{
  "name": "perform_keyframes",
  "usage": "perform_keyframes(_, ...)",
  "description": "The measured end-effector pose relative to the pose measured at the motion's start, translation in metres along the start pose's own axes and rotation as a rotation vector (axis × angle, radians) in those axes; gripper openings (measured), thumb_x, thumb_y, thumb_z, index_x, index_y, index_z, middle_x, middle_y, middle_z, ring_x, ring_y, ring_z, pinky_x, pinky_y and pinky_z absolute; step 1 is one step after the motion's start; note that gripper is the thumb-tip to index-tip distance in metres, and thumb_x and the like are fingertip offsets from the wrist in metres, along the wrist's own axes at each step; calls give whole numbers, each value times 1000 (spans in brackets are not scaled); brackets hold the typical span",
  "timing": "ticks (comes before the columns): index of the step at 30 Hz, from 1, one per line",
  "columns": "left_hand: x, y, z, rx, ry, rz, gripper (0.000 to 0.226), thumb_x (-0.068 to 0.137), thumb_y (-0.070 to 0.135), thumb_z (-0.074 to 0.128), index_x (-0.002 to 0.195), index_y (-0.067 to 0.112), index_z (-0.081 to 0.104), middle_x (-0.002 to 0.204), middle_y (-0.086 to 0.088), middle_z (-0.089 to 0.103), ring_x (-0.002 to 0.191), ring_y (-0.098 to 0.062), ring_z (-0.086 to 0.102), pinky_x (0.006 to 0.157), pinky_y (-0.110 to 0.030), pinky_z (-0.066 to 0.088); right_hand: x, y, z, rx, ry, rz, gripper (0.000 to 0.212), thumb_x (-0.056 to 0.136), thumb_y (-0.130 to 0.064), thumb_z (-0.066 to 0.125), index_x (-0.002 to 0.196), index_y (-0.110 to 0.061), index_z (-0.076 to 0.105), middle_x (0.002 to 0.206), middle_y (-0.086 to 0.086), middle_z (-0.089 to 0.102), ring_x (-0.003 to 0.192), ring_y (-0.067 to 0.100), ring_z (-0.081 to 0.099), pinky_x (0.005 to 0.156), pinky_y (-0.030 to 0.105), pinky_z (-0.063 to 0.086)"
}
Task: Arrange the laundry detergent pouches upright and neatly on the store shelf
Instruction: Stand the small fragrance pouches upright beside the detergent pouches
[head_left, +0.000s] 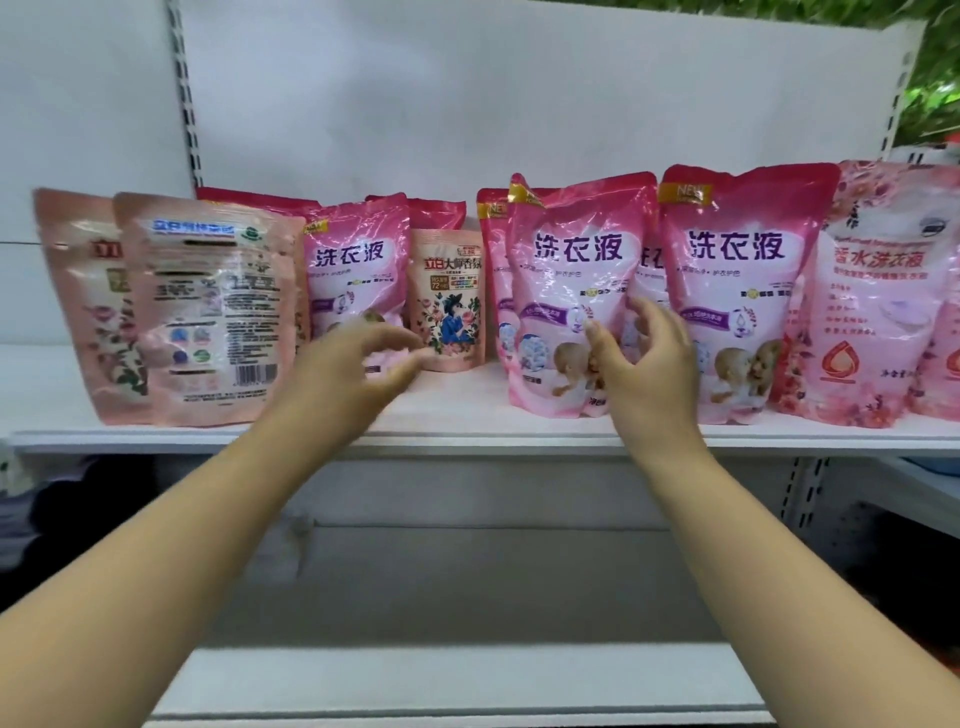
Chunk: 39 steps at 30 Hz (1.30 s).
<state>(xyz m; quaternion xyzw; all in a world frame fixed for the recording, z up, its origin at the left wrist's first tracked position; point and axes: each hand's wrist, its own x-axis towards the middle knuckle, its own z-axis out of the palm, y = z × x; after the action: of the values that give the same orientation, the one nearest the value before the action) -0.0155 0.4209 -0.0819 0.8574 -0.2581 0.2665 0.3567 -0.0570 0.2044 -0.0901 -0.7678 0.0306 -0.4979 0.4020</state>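
Several pink detergent pouches stand in a row on the white shelf (467, 431). A peach pouch (208, 312) at the left shows its back label and leans. Behind it stands a bright pink pouch (358, 260), then a small peach pouch (449, 301) set further back. A bright pink pouch (566, 270) stands at the centre, a second one (737, 260) to its right. My left hand (358, 364) hovers open and blurred before the left pink pouch. My right hand (644, 358) is open, fingers spread in front of the centre pouch; whether it touches is unclear.
A pale pink rose-print pouch (872, 312) stands at the far right. More red-topped pouches (436, 210) stand in a back row. A slotted upright (184, 93) divides the back panels. A lower white shelf (457, 675) lies below my arms. Green foliage (935, 78) shows top right.
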Motion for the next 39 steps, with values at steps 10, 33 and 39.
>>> perform_keyframes(10, -5, -120, -78, -13, 621, -122, 100, 58, 55, 67, 140, 20, 21, 148, -18, 16, 140, -31, 12, 114, -47, 15, 2, -67, 105, 77, -187, 62, 50, 86, -37, 61, 126, -9, 51, 117, 5, 58, 106, 16, 54, 95, 36, 46)
perform_keyframes(33, 25, -148, -74, -487, 459, -337, 48, 66, 28, 81, 98, 23, 46, 103, 1, 62, 93, -23, 63, 83, -47, 53, 57, -41, 192, 418, -494, 569, 20, 87, -34, 60, 87, -14, 58, 83, 3, 63, 81, 19, 61, 81, 34, 50)
perform_keyframes(39, 24, -144, -70, -512, 425, -313, 50, 71, 28, 77, 105, 19, 41, 99, 6, 58, 90, -18, 60, 78, -38, 51, 73, -23, 188, 337, -93, 635, 44, 86, -44, 57, 110, -7, 57, 106, 8, 66, 93, 25, 62, 90, 38, 49)
